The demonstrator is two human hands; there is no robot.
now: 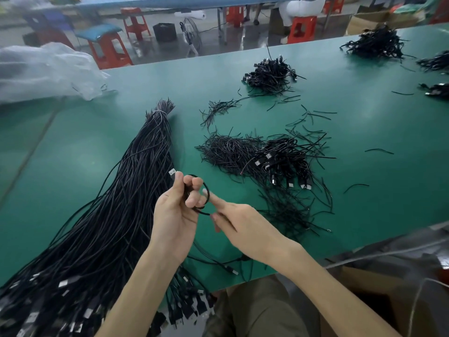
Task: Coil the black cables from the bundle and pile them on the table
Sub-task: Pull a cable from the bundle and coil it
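Mid-job: L hand [175, 210] grips a half-wound USB cable [202, 212], R hand [243, 222] pinches its tail. Small coiled pile [279, 161] on table [364, 203]; big bundle [116, 215] by L arm mostly left.

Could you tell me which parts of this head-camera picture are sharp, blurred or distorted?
Head view: the left hand, right hand and cable loop they hold are sharp; the plastic bag at left is smeared; the table looks bowed, a wide-angle effect.

Even, soft overhead light; edges bend and blur, and the centre stays sharp.
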